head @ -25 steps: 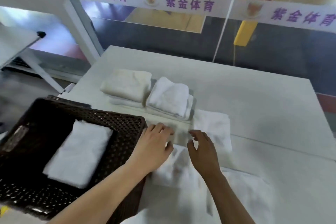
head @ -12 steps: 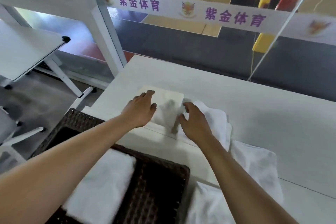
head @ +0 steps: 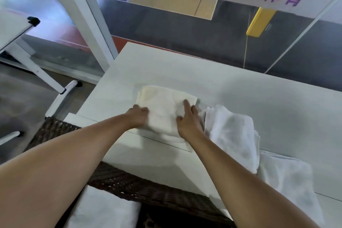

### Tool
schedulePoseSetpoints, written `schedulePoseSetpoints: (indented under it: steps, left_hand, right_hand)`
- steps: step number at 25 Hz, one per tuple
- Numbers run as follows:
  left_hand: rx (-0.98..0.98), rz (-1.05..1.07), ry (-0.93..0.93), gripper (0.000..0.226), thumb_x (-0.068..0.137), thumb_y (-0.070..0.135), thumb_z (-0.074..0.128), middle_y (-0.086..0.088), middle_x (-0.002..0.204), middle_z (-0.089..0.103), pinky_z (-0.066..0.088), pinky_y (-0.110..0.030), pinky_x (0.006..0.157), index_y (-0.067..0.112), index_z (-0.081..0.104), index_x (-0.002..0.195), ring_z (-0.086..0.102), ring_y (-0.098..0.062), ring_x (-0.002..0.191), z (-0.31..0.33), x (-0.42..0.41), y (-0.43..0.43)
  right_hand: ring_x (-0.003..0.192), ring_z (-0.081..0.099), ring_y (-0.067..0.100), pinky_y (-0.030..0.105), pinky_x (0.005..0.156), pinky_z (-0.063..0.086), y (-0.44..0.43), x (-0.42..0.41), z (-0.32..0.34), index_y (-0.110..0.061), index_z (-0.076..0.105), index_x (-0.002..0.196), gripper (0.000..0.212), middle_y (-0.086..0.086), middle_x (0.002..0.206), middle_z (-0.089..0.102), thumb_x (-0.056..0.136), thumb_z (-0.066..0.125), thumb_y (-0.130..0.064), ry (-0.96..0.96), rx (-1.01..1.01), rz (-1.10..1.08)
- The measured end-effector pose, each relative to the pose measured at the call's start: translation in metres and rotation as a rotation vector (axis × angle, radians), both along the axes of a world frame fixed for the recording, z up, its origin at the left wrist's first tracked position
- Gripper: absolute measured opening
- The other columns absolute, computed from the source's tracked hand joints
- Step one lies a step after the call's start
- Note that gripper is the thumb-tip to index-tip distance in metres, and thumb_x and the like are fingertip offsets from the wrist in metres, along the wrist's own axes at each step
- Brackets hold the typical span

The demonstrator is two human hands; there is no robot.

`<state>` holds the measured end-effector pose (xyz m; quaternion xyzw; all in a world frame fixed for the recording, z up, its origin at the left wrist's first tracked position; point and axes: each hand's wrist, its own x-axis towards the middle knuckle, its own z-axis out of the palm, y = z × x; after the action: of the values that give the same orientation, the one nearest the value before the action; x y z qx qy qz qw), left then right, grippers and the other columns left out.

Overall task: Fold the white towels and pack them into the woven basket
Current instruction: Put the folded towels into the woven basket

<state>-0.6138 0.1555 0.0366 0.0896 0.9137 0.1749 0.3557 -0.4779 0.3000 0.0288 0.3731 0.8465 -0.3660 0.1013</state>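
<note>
Both hands, left hand (head: 137, 117) and right hand (head: 188, 122), grip the folded cream towel (head: 164, 105) on the white table (head: 259, 102); dark woven basket (head: 129, 183) nearest the camera.

— What do we have on the white desk (head: 259, 98)?
— We see a cream folded towel (head: 162, 109) near its far left corner, looser white towels (head: 233, 131) just beside it on the right, and the woven basket (head: 140, 189) at the near edge.

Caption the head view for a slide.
Both hands, left and right, grip a folded cream towel on the white table, behind the woven basket.
</note>
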Motion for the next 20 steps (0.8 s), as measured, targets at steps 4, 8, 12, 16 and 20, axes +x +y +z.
schedulePoseSetpoints:
  steps: [4,8,12,16,20]
  left_hand:
    - [0.170,0.258,-0.180,0.065,0.100,0.052,0.040,-0.008,0.150,0.041,0.044,-0.044,0.102,0.021,0.025,0.155,0.046,-0.035,0.129,-0.023,-0.005,-0.018]
    - [0.270,0.438,-0.258,0.069,0.092,0.055,0.054,-0.002,0.137,0.047,0.053,-0.050,0.096,0.023,0.034,0.150,0.051,-0.028,0.116,-0.025,-0.005,-0.023]
    - [0.284,0.558,-0.306,0.072,0.080,0.061,0.060,-0.002,0.123,0.055,0.057,-0.043,0.083,0.026,0.043,0.140,0.058,-0.029,0.107,-0.022,-0.004,-0.020]
    - [0.303,0.649,-0.353,0.060,0.075,0.061,0.061,-0.005,0.103,0.060,0.055,-0.040,0.082,0.022,0.054,0.120,0.062,-0.028,0.092,-0.014,-0.004,-0.019]
    - [0.334,0.652,-0.327,0.063,0.068,0.064,0.062,-0.005,0.103,0.066,0.052,-0.043,0.087,0.023,0.060,0.115,0.064,-0.029,0.092,0.010,-0.006,-0.015]
  right_hand:
    - [0.145,0.035,0.028,0.040,0.115,0.033,-0.004,-0.011,-0.015,-0.025,-0.004,0.162,0.089,0.000,0.167,0.019,0.097,0.054,-0.047,-0.003,-0.162,-0.269]
    - [0.131,0.047,0.031,0.049,0.105,0.046,-0.003,-0.014,-0.019,-0.018,0.033,0.149,0.101,0.002,0.145,0.047,0.069,0.061,-0.073,-0.089,-0.375,-0.458]
    - [0.120,0.055,0.028,0.050,0.101,0.049,-0.002,-0.019,-0.018,-0.020,0.039,0.144,0.103,-0.003,0.135,0.052,0.058,0.064,-0.072,-0.034,-0.467,-0.524]
    - [0.108,0.063,0.025,0.036,0.084,0.052,-0.002,-0.020,-0.015,-0.018,0.046,0.140,0.085,-0.003,0.122,0.062,0.071,0.073,-0.058,0.060,-0.560,-0.557]
    - [0.089,0.068,0.014,0.030,0.077,0.055,0.005,-0.020,0.004,-0.020,0.065,0.118,0.043,-0.007,0.098,0.071,0.082,0.077,-0.041,0.251,-0.597,-0.562]
